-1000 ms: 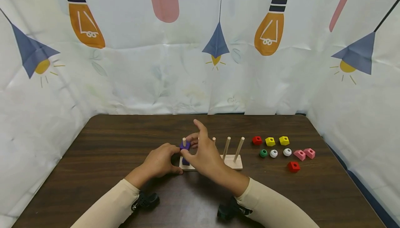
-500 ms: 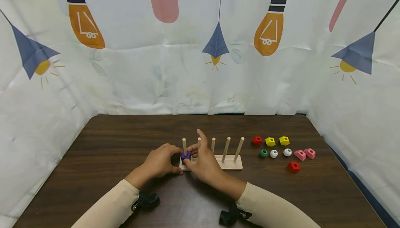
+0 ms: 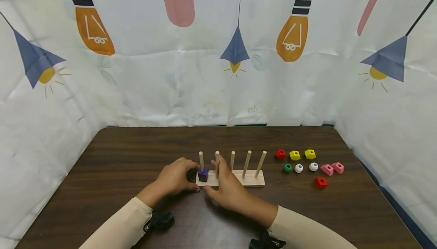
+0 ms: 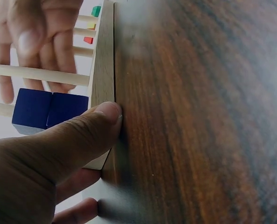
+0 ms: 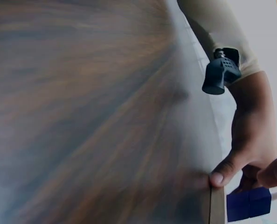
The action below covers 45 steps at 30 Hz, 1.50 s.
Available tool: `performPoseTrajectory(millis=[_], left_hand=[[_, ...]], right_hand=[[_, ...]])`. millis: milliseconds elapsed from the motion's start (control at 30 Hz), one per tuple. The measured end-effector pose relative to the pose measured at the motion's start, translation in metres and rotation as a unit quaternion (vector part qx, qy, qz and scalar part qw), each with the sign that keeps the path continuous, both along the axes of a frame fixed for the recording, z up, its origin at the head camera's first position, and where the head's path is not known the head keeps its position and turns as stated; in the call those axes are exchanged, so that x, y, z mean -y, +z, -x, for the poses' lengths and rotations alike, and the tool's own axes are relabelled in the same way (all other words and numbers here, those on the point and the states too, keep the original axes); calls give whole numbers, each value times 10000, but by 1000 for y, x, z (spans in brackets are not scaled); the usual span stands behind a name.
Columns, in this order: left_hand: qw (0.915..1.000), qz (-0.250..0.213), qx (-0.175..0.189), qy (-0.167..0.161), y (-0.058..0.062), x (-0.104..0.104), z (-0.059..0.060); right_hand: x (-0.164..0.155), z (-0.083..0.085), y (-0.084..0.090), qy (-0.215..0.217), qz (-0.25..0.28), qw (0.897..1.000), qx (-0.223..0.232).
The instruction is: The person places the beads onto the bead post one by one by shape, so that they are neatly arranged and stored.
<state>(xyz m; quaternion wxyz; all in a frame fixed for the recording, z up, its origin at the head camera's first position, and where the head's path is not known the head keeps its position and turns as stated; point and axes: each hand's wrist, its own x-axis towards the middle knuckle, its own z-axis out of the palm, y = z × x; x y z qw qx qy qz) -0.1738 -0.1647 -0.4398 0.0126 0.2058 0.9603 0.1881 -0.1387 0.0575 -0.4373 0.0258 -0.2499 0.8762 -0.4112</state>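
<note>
A dark wooden table (image 3: 136,146) carries a wooden peg base (image 3: 252,178) mid-table; loose red, yellow, green, white and pink blocks (image 3: 308,165) lie to its right.

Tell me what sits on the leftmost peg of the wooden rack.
A purple cube sits at the bottom of the leftmost peg, resting on the rack base. The peg above it is bare. The left hand hides the base's left end.

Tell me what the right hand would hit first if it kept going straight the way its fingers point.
The right hand points away from the person, fingers already up against the wooden peg board. Going straight on, it would probably meet the second peg from the left first, though depth there is unclear.
</note>
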Motion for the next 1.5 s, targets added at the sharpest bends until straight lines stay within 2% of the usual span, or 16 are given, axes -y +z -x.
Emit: performPoseTrajectory(millis=[133,400,567,700,900,1100,1233,1500], left_hand=[[10000,29,31,10,0,1,0],[10000,28,77,31,0,0,0],[9999,43,92,44,2,-1,0],[10000,46,65,23,2,-1,-1],[10000,31,27,20,2,-1,-1],[10000,49,-11,16,1,-1,-1],[10000,40,63,45,2,-1,-1],[9998,52,132,108,3,-2,-2]], right_hand=[[-13,-7,-3,274,-344,9989,154],[-46,-13,0,711,-899,9933,-122],[-76,-12,1,979,-1307,9848,-594],[-101,-10,1,1005,-1364,9818,-857],[-135,-9,1,876,-1382,9827,-873],[-164,-6,-2,709,-1459,9803,-1128],[-182,-6,1,285,-1586,9799,-1180],[-222,-8,4,-646,-1860,9721,-1278]])
